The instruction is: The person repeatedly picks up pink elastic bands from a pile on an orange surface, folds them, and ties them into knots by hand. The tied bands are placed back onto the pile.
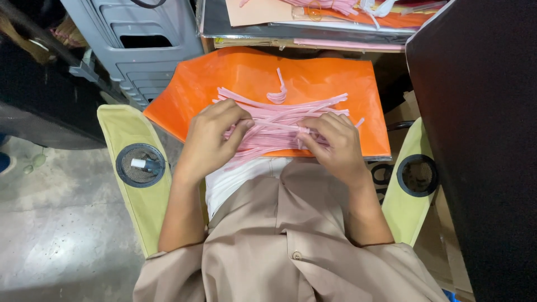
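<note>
Both hands' fingers pinched on pink strips [279,126] atop orange sheet [251,84]; loose bundle, likely sliding off sheet's near edge.

Left hand [210,137], right hand [333,142].

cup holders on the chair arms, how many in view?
2. One sits in the left armrest, the left cup holder, with a small white item in it. The other, the right cup holder, is in the right armrest and looks empty.

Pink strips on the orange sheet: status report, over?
Left hand and right hand both on the pile of thin pink strips. Pile lies on a glossy orange sheet. Nothing blocking.
</note>
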